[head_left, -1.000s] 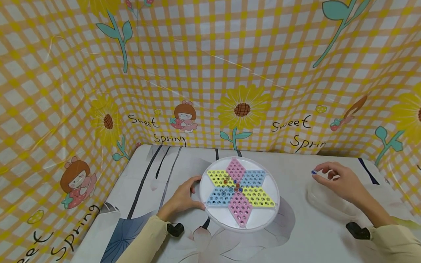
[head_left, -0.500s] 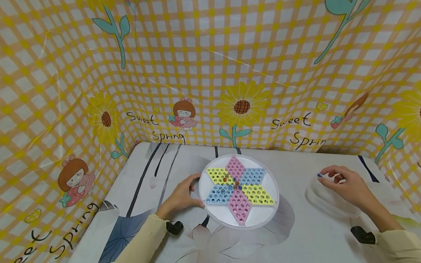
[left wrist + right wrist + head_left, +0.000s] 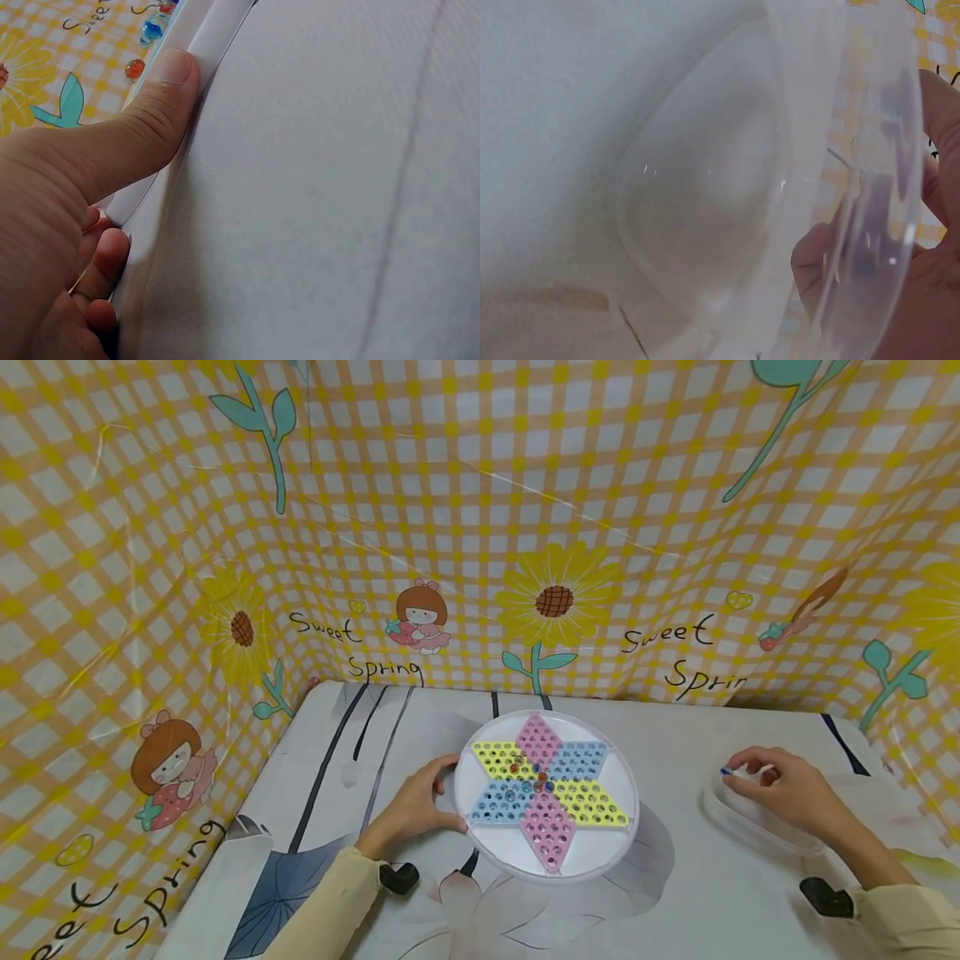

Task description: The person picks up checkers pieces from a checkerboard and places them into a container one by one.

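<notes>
A round white Chinese checkers board [image 3: 600,852] with a pink, yellow and blue star lies on the table. Several marbles [image 3: 538,782] cluster around its middle, blue and orange-brown among them. My left hand [image 3: 411,806] holds the board's left rim, thumb on the near side; in the left wrist view the thumb [image 3: 161,112] presses along the white edge. To the right, my right hand [image 3: 780,785] pinches a small blue marble [image 3: 725,771] between thumb and forefinger. Beneath that hand stands a clear plastic container [image 3: 757,827], whose see-through wall [image 3: 855,195] crosses the right wrist view.
A white cloth with a flower print covers the table [image 3: 637,927]. Yellow checked sheeting [image 3: 465,510] rises behind the table and at both sides. Black wrist cameras [image 3: 825,897] sit by both sleeves.
My right hand, with the blue marble, has come down a little and slightly to the right, closer over the clear container. The left hand stays on the board's rim.
</notes>
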Available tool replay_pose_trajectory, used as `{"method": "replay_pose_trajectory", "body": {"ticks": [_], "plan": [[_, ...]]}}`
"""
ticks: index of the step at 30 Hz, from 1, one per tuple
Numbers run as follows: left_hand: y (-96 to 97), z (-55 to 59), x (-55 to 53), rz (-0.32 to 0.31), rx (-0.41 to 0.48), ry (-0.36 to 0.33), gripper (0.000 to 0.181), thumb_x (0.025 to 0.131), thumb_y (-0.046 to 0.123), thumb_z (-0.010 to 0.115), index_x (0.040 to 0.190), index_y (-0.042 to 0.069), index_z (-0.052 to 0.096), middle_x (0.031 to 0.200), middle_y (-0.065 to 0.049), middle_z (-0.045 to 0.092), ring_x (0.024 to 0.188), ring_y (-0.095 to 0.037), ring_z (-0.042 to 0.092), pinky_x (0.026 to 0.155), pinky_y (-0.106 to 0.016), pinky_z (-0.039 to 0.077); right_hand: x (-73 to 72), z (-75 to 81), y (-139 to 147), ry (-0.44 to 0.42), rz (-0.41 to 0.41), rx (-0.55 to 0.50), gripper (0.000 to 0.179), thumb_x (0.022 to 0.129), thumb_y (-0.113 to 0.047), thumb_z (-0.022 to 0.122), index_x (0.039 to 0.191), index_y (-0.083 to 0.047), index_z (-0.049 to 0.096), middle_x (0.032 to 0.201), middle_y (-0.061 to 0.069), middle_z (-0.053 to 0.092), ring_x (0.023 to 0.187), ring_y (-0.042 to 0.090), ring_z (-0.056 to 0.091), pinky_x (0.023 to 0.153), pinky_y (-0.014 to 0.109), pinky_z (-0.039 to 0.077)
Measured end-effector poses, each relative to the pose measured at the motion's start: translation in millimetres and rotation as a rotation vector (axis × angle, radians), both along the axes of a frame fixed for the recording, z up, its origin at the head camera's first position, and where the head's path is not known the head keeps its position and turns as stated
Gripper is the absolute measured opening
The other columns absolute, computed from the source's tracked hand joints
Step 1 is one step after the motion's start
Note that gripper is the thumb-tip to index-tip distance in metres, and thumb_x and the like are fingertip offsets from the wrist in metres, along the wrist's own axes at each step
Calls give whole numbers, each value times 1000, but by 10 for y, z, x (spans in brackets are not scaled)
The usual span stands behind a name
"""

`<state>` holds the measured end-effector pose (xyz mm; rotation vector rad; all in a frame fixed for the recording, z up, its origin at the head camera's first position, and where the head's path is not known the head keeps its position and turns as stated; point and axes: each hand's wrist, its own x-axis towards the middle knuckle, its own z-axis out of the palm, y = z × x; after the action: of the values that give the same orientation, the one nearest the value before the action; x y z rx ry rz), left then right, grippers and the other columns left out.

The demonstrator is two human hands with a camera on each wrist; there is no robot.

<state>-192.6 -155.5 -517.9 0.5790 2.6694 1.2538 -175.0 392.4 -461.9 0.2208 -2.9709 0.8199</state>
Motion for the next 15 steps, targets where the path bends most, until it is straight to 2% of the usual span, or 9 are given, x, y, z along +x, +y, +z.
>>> {"method": "replay_pose_trajectory", "body": {"ticks": [8, 15], "plan": [[5, -20, -15, 5, -6, 0, 105, 65, 27, 100, 152, 10, 44, 95, -3, 52, 88, -17, 47, 77, -31, 38, -30, -31, 7, -35, 16, 7, 27, 94, -28, 77, 111, -8, 71, 102, 12, 60, 78, 14, 48, 60, 29, 39], [7, -1, -3, 9, 0, -21, 106, 65, 25, 100, 153, 10, 43, 96, -3, 51, 88, -18, 46, 76, -32, 38, -44, -46, 2, -77, 18, 11, 30, 95, -29, 76, 113, -7, 70, 105, 15, 60, 84, 22, 49, 61, 30, 39]]}}
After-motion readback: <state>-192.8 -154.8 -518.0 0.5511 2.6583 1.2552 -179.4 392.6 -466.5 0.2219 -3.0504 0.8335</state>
